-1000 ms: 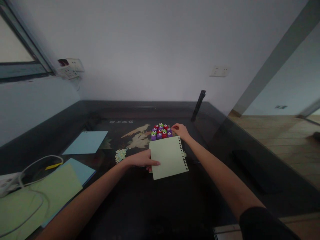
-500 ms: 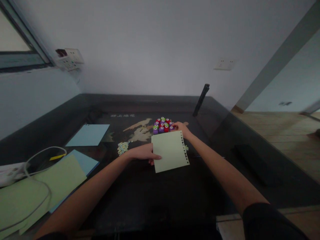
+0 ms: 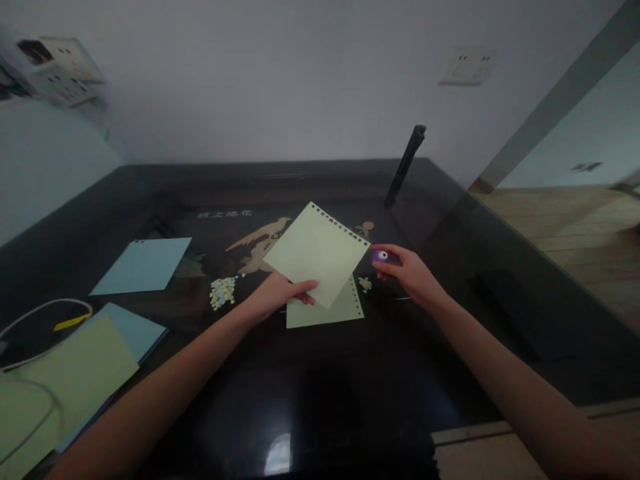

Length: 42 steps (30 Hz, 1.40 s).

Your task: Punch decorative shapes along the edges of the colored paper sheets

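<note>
A glossy black table [image 3: 230, 420] throws back a patch of light [image 3: 279, 457] at its near edge, while green paper [image 3: 60, 380] overlaps blue paper [image 3: 135, 330] at near left, crossed by a pale cable [image 3: 50, 303] beside a yellow strip [image 3: 71, 323]. At center, a person's left hand [image 3: 285, 290] grips a pale green sheet [image 3: 320, 257], thumb on top, its row of holes along the far right edge, above a second punched sheet [image 3: 325, 317]; whether the hand touches the lower one cannot be told. To the right, the right hand [image 3: 407, 270] pinches a purple block [image 3: 380, 256] with a white eye just beside the upper sheet's corner. Paper bits lie in a large pile [image 3: 223, 292] at left and a small pile [image 3: 365, 285] near the block. A blue sheet [image 3: 143, 265] rests farther left, a dark slab [image 3: 515, 310] at right. Beyond, a bird design [image 3: 255, 240] and pale lettering [image 3: 225, 214] mark the tabletop; a black rod [image 3: 406, 167] stands tilted near the back, below a pale wall [image 3: 275, 80] with sockets [image 3: 469, 65], and wooden floor [image 3: 545, 240] runs off right.
</note>
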### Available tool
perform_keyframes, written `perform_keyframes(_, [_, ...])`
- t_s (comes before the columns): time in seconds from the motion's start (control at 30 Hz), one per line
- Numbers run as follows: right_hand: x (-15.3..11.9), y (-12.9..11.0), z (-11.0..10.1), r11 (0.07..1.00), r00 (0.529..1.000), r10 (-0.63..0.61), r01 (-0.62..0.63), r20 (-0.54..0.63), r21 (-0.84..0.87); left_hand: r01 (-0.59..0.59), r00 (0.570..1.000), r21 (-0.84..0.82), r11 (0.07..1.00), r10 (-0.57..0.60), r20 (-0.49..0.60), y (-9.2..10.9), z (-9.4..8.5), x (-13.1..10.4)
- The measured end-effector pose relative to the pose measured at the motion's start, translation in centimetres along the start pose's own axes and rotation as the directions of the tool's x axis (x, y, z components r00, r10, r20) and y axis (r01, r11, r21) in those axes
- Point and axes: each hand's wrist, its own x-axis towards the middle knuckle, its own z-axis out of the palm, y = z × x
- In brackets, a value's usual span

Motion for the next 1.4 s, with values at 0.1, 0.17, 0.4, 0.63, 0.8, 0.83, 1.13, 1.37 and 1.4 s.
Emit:
perform_keyframes(0.1, [-2.2,-0.1,-0.1,0.978,0.995,0.102,-0.102,0.007,0.182,-0.006,1.0,-0.064,0.998,0.005,-0.017,0.6,2.7,0.4])
perform_keyframes(0.17, [-2.8,0.0,0.2,0.95,0.99,0.141,-0.137,0.003,0.282,-0.016,1.0,0.024,1.0,0.016,0.009,1.0,4.0,0.4])
perform_keyframes(0.4, [-3.1,-0.6,0.8,0.824,0.971,0.215,-0.24,0.11,0.513,-0.078,0.997,0.266,0.961,0.079,0.005,0.7,4.0,-0.3])
perform_keyframes(0.63, [-3.5,-1.0,0.5,0.817,0.968,0.243,-0.237,0.06,0.525,-0.021,1.0,0.275,0.961,0.02,0.008,0.1,3.7,0.0])
perform_keyframes(0.8, [-3.4,-0.9,0.5,0.824,0.974,0.228,-0.189,-0.008,0.534,0.054,0.998,0.282,0.958,-0.061,0.016,0.4,3.7,0.0])
perform_keyframes(0.83, [-3.4,-0.9,0.5,0.824,0.973,0.23,-0.186,-0.016,0.535,0.073,0.997,0.282,0.957,-0.08,0.015,0.5,3.7,0.0])
perform_keyframes(1.13, [-3.9,-1.7,0.8,0.829,0.974,0.22,-0.162,-0.046,0.536,0.096,0.995,0.299,0.95,-0.104,0.011,0.3,3.8,-0.1])
perform_keyframes(1.37, [-4.0,-1.6,0.8,0.842,0.976,0.207,-0.142,-0.068,0.52,0.066,0.998,0.343,0.937,-0.07,0.0,0.2,3.6,-0.1])
perform_keyframes(1.4, [-4.0,-1.5,0.8,0.844,0.977,0.202,-0.137,-0.07,0.518,0.066,0.997,0.339,0.939,-0.072,0.004,0.2,3.6,-0.1])
